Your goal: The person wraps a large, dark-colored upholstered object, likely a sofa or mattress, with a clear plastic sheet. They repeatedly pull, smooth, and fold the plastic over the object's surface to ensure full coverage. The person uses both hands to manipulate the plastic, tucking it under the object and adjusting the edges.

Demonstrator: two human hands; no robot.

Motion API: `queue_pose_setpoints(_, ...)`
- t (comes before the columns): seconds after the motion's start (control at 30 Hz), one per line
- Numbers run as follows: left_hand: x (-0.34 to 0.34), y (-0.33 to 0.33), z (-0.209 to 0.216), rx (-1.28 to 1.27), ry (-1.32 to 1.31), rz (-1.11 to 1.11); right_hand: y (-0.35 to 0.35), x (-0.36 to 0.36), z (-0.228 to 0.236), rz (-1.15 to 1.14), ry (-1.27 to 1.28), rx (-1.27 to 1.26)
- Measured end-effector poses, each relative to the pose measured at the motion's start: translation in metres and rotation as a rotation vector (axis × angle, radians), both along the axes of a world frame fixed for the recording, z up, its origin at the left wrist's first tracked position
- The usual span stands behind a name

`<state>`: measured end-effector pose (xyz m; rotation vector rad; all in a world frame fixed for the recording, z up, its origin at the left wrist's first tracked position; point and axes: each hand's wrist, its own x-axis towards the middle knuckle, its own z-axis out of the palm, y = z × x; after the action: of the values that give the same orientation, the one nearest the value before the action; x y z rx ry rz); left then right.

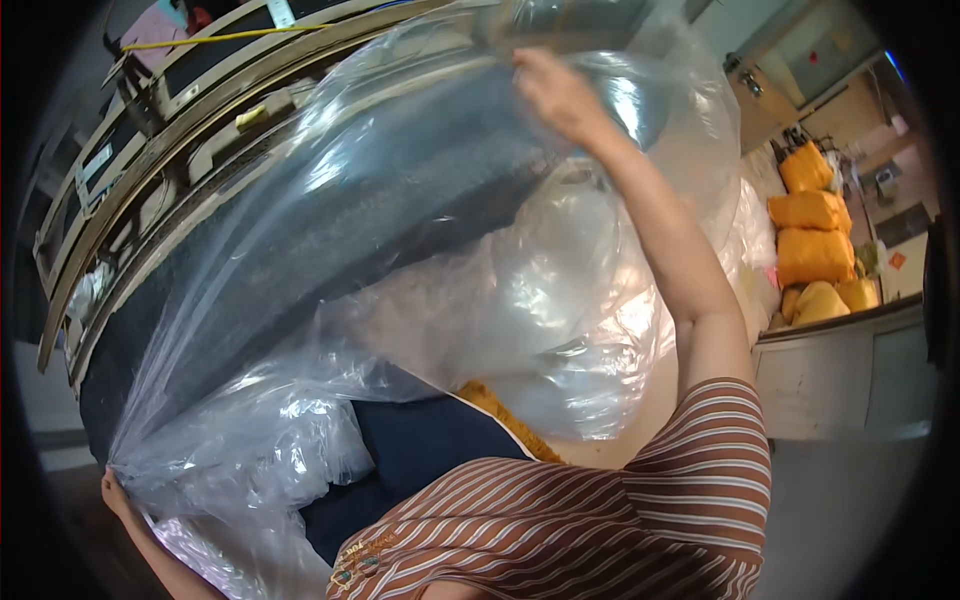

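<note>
A large, crumpled sheet of clear plastic film spreads in front of me, draped over a long dark grey piece that looks covered in cloth. At the lower left, my left hand is closed on a gathered edge of the film, which fans out in tight folds from there. My right arm reaches up and forward. My right hand, slightly blurred, grips the film near the far side of the dark piece. Loose film hangs in bunches over my lap and puffs up below the right forearm.
Beyond the dark piece run long wooden rails, with a yellow strip lying along the top. At the right, several orange bundles are stacked behind a pale cabinet. Mustard-coloured fabric shows beside my lap.
</note>
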<state>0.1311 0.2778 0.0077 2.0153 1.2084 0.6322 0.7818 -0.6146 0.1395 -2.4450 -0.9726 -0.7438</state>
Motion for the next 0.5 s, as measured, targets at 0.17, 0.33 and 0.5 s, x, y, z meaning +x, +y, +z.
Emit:
queue_pose_setpoints(0.17, -0.044, 0.015, 0.040, 0.265, 0.248, -0.096, 0.022, 0.030, -0.058, -0.217, 0.318, 0.036)
queue_pose_setpoints(0.33, 0.078, -0.050, 0.036, -0.059, 0.164, 0.180, 0.023, 0.027, -0.057, -0.175, 0.394, 0.007)
queue_pose_setpoints(0.5, 0.152, -0.086, 0.047, 0.377, -0.093, 0.221, -0.060, 0.114, -0.084, -0.480, 0.931, 0.154)
